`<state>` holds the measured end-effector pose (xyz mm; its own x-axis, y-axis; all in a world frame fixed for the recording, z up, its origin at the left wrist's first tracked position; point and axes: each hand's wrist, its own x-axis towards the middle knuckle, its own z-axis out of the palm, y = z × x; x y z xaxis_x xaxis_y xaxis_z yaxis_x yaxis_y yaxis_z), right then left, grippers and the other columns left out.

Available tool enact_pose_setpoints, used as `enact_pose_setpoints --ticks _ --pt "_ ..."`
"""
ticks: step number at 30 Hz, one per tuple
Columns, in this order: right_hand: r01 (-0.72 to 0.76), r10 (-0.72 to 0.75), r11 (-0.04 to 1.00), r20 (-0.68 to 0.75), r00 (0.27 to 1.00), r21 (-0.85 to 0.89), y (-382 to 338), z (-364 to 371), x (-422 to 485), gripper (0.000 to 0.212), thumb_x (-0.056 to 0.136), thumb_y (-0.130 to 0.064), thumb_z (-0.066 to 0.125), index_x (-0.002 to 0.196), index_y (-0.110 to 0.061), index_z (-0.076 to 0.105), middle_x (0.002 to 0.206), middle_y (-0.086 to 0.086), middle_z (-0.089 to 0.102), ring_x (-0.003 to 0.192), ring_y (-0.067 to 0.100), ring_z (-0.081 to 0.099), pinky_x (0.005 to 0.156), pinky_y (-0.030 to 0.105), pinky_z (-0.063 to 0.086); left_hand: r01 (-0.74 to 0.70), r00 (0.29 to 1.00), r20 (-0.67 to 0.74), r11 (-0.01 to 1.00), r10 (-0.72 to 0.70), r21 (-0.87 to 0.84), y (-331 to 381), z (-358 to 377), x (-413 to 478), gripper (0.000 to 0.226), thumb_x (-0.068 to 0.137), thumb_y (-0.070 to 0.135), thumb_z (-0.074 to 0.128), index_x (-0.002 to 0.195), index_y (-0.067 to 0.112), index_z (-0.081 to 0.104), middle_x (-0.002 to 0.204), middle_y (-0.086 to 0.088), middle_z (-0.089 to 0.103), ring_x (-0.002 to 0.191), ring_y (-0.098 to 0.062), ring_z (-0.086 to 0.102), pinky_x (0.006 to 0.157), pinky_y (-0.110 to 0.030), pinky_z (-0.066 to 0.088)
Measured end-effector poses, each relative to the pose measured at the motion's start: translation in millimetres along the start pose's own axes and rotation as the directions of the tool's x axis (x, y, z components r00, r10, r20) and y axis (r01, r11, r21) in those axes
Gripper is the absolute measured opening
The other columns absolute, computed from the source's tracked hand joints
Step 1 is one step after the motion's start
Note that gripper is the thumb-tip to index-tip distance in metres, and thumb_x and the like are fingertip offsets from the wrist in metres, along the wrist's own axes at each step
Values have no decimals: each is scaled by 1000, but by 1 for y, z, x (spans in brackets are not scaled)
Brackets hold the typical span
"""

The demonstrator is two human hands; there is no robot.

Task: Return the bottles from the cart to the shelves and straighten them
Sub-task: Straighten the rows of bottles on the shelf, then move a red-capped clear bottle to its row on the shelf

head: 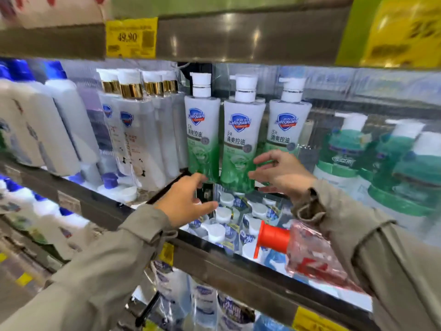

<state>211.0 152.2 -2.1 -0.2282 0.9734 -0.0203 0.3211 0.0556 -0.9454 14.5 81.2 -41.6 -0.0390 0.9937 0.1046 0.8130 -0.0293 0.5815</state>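
Three white-and-green Safeguard pump bottles stand upright in a row on the middle shelf: the left bottle (pixel 201 137), the middle bottle (pixel 239 149) and the right bottle (pixel 287 125). My left hand (pixel 188 201) hovers just below and in front of the left bottle's base, fingers loosely spread and holding nothing. My right hand (pixel 279 173) reaches in at the right of the middle bottle's base, fingers spread, fingertips at or near its green part. A clear pink bottle with a red pump (pixel 307 249) is tucked under my right forearm, pump pointing left.
White bottles with gold collars (pixel 133 130) crowd the shelf to the left, green-and-white pump bottles (pixel 343 154) to the right. The shelf edge (pixel 238 266) runs diagonally below my hands, above lower shelves of white-capped bottles (pixel 222 225). A yellow price tag (pixel 131 37) hangs above.
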Motion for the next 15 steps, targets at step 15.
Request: enact_pose_setpoints --ticks 15 --pt "313 -97 664 337 937 -679 23 -87 -129 82 71 -29 82 138 -13 36 139 7 44 126 19 44 103 23 32 -226 955 212 971 205 81 87 0 -52 48 78 22 76 121 12 57 118 -7 57 100 -21 60 83 -22 50"
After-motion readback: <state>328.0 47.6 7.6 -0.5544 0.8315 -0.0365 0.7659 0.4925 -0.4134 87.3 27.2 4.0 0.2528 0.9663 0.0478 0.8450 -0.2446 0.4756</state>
